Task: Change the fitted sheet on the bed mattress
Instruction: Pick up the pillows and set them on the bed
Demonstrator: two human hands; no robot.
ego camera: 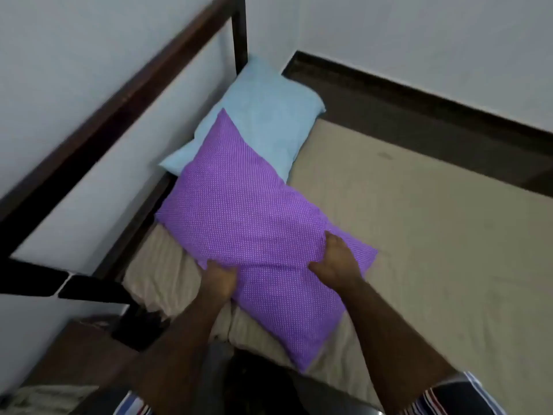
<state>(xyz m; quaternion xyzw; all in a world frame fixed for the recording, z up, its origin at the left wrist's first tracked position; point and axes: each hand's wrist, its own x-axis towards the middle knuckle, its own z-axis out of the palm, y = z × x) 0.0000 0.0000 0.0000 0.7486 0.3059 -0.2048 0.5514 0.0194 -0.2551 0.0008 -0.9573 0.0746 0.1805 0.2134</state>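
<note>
A pale grey wall (89, 55) and a dark wooden bed frame (125, 103) close in the left side of a bed whose beige fitted sheet (419, 250) is stretched flat to the right and bunched into wrinkles at the near corner. 2 pillows lie on it: a light blue pillow (263, 115) in the far corner against the frame, and a purple dotted pillow (239, 223) overlapping its near end. The left hand (220, 278) grips the purple pillow's near edge, fingers curled into the fabric; the right hand (336, 259) pinches a fold of its cover.

Likely risk: a grip on the cover alone could let the filling sag or slip out. Both pillows weigh the sheet down, so it can't be stripped until they're cleared, and the frame crowds the left edge.
</note>
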